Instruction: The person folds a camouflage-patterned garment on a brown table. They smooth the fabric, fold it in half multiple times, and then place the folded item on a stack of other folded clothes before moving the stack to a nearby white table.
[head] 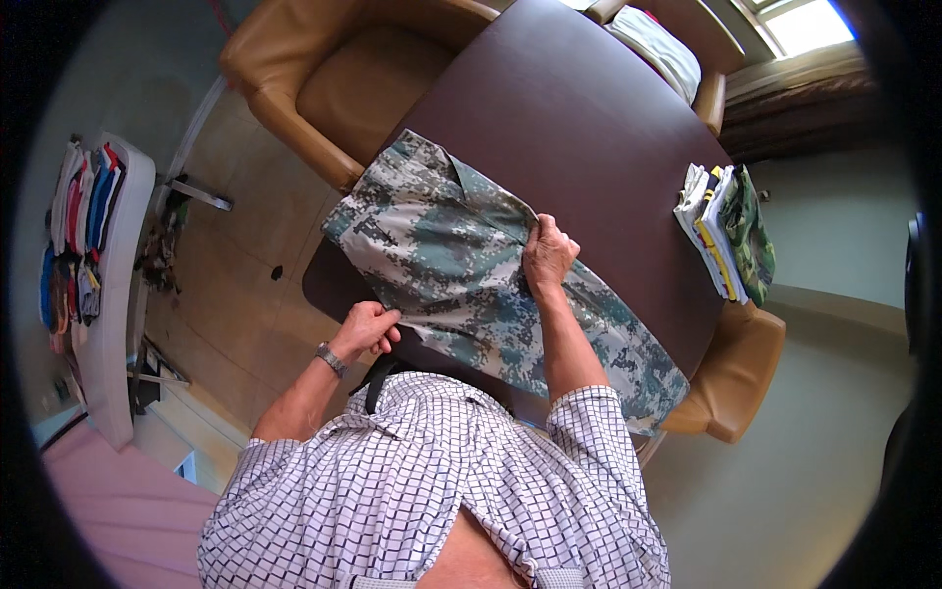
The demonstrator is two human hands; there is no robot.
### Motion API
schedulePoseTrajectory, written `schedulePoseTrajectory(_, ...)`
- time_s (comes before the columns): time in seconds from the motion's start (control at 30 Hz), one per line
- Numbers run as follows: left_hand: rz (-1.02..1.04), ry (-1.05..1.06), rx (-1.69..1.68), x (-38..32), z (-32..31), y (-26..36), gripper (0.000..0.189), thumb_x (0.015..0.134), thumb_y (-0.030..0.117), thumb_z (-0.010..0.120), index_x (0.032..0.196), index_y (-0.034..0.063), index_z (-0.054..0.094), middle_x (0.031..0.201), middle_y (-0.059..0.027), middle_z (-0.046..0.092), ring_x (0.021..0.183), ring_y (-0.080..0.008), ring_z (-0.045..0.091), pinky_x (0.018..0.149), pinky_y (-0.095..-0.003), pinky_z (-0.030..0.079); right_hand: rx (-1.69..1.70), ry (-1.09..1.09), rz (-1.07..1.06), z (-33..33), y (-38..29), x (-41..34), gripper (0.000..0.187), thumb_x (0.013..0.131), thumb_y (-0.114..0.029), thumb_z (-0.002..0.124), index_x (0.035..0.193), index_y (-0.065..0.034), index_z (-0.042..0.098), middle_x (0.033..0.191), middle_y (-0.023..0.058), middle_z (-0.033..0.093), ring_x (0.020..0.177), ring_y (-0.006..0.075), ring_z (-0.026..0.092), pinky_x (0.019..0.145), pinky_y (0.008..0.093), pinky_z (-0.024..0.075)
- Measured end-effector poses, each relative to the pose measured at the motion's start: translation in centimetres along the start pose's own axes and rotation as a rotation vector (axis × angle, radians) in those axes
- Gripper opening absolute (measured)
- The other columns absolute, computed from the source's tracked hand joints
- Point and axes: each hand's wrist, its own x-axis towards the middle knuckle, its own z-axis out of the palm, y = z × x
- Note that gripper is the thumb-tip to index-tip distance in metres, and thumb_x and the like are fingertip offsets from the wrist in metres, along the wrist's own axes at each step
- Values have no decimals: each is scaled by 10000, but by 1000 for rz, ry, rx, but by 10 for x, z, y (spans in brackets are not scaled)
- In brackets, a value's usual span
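Note:
Camouflage trousers (441, 250) in a green and grey digital pattern lie across the near side of a dark wooden table (544, 103). The waist end points to the upper left, and the leg end hangs over the edge at the lower right. My right hand (550, 252) grips the far edge of the cloth, about midway along. Its near edge is pinched between the thumb and fingers of my left hand (368, 328), close to the table's front edge. A watch is on my left wrist.
Folded clothes (725, 234) are piled at the table's right edge. Tan leather armchairs (375, 73) flank the table, one (655, 51) with pale cloth on it. A tan chair (736, 375) stands at the right. More folded clothes (85, 199) lie on a white surface (125, 280) at left.

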Motion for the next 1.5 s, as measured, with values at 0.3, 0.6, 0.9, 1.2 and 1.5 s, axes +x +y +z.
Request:
schedulePoseTrajectory(0.3, 105, -92, 10, -18, 49, -2, 357, 1021, 314, 753, 1095, -34, 720, 874, -90, 773, 530, -107, 660, 423, -246, 502, -39, -5, -2, 2, 1, 0, 60, 1021, -222, 663, 1049, -169, 671, 797, 67, 725, 801, 313, 708, 799, 491, 451)
schedulePoseTrajectory(0.6, -10, -164, -51, -18, 36, -14, 273, 1066, 234, 676, 977, -18, 731, 829, -75, 765, 596, -118, 704, 469, -256, 549, -56, 53, 4, 14, 4, 3, 74, 1022, -243, 676, 980, -182, 670, 772, 49, 740, 784, 292, 724, 817, 473, 458)
schedulePoseTrajectory(0.9, 610, 480, 570, -51, 48, -11, 197, 1002, 219, 754, 1008, 27, 711, 783, -127, 753, 631, -269, 735, 579, -379, 568, 54, 58, -31, -42, -9, -2, 570, 906, -310, 809, 1393, -99, 599, 1329, 147, 597, 1312, 349, 535, 1095, 541, 394)
schedulePoseTrajectory(1.2, 1226, 378, 1110, 56, 143, 94, 615, 981, 324, 752, 1507, 62, 568, 1631, -220, 482, 1529, -417, 420, 1264, -615, 274, 203, -12, -20, -49, -8, -132, 690, 916, -237, 770, 1540, -81, 518, 1613, 256, 417, 1544, 478, 336, 1257, 627, 276)
schedulePoseTrajectory(1.5, 1087, 423, 1402, 112, 121, 85, 886, 939, 498, 761, 1642, 80, 421, 1761, -212, 295, 1638, -418, 224, 1307, -641, 130, -154, 101, 305, -100, 174, -206, 639, 979, -410, 705, 1529, -127, 546, 1616, 217, 437, 1544, 449, 350, 1254, 632, 276)
